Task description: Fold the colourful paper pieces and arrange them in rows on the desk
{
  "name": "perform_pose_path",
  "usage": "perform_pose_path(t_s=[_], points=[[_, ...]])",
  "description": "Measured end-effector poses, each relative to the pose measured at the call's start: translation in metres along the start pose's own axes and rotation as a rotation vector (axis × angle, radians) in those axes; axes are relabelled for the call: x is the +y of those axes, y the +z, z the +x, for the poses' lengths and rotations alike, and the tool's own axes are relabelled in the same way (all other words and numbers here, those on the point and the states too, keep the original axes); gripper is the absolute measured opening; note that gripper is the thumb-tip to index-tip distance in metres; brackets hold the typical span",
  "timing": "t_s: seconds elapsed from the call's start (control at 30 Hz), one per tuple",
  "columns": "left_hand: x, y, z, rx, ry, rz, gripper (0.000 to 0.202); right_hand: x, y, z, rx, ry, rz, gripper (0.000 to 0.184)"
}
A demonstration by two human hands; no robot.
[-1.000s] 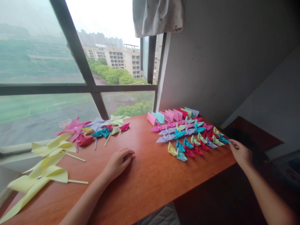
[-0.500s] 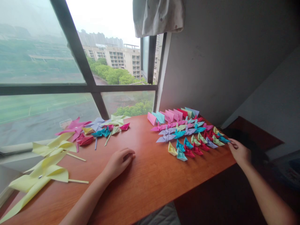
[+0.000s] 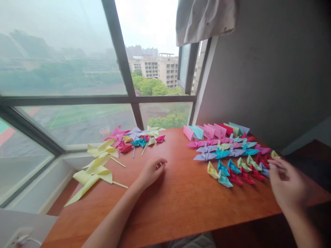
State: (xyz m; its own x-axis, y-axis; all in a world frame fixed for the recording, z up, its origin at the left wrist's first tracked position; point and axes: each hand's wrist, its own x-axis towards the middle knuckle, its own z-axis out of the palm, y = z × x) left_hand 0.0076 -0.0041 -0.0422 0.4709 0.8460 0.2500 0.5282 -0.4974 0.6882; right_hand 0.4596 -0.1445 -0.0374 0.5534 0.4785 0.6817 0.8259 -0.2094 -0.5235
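My left hand [image 3: 151,170] rests on the wooden table [image 3: 178,203] with its fingers curled under, and nothing shows in it. My right hand [image 3: 287,184] hovers at the right end of the rows of small folded paper pieces [image 3: 227,153], in pink, blue, green, red and purple. Its fingers point at the nearest red and purple pieces [image 3: 261,170] and are smeared by motion, so whether it holds anything is unclear. A yellow folded piece [image 3: 212,170] lies at the near left corner of the rows.
Paper pinwheels on sticks lie at the table's left: large yellow ones [image 3: 94,172] and smaller pink, purple, blue and green ones [image 3: 134,137]. A big window [image 3: 77,69] runs behind, a grey wall [image 3: 258,69] stands at the right, and cloth [image 3: 204,19] hangs above.
The view has swung, so everything sits further right in the frame. My right hand has risen from the table's right edge to over the end of the rows. My left hand stays put.
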Motion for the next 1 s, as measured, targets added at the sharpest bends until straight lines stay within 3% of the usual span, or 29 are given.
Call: perform_pose_path(t_s=[0.17, 0.23, 0.33, 0.47, 0.57, 0.7, 0.83, 1.0], points=[[-0.016, -0.035, 0.002, 0.145, -0.1, 0.125, 0.024, -0.12, 0.032, -0.063, -0.266, -0.247, 0.301, 0.026], [-0.021, -0.057, 0.004, 0.187, -0.144, 0.191, 0.025, -0.153, 0.045, -0.089, -0.392, -0.271, 0.435, 0.023], [-0.028, -0.091, 0.009, 0.245, -0.209, 0.299, 0.027, -0.181, 0.062, -0.12, -0.533, -0.259, 0.57, 0.024], [-0.04, -0.124, 0.016, 0.289, -0.294, 0.452, 0.026, -0.19, 0.074, -0.137, -0.642, -0.258, 0.622, 0.027], [-0.051, -0.135, 0.017, 0.342, -0.374, 0.568, 0.028, -0.187, 0.075, -0.137, -0.664, -0.253, 0.624, 0.027], [-0.061, -0.134, 0.012, 0.365, -0.408, 0.688, 0.033, -0.186, 0.074, -0.135, -0.631, -0.222, 0.619, 0.025], [-0.066, -0.128, 0.009, 0.269, -0.338, 0.846, 0.034, -0.187, 0.074, -0.135, -0.629, -0.226, 0.605, 0.026], [-0.075, -0.124, 0.011, 0.193, -0.265, 0.865, 0.032, -0.185, 0.076, -0.137, -0.62, -0.205, 0.595, 0.026]])
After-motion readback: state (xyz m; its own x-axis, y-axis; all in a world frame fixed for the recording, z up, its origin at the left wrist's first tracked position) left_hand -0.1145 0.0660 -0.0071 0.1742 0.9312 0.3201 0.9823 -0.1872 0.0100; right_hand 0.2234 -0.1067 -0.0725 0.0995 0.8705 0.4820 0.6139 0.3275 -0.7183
